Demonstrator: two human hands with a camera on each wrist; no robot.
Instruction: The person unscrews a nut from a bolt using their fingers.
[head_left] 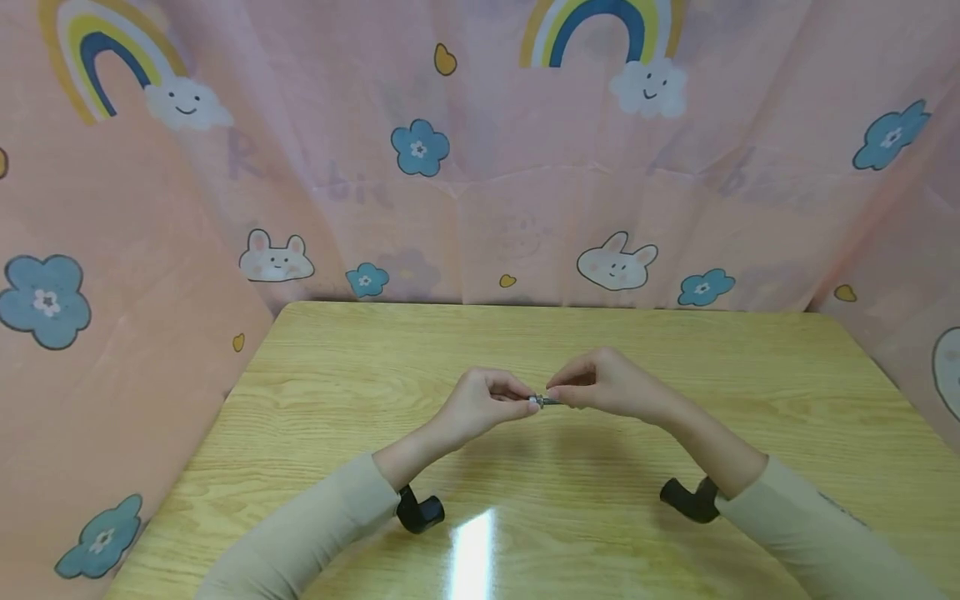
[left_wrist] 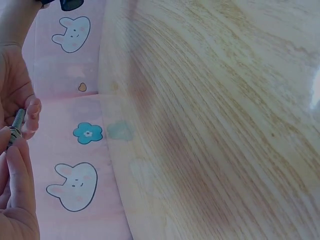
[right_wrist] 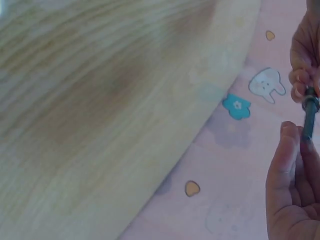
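A metal bolt [head_left: 551, 402] with a ring-like nut or washer [right_wrist: 311, 102] around it is held up over the table. The left hand [head_left: 480, 404] pinches it at the nut end between thumb and fingertips, which hide the far end. In the left wrist view the threaded shaft of the bolt [left_wrist: 19, 119] points away from the left hand [left_wrist: 19, 185]. The right hand [head_left: 607, 387] is at the shaft's other end, its loosely bent fingers close around the tip. That tip shows uncovered beside the right hand [right_wrist: 295, 185] in the right wrist view.
Beneath both hands lies a light wood-grain table [head_left: 360, 350], with a bright light reflection near its front. A pink printed curtain [head_left: 480, 225] hangs behind and beside it. Black curved wrist-worn pieces [head_left: 420, 511] stick out below both sleeves.
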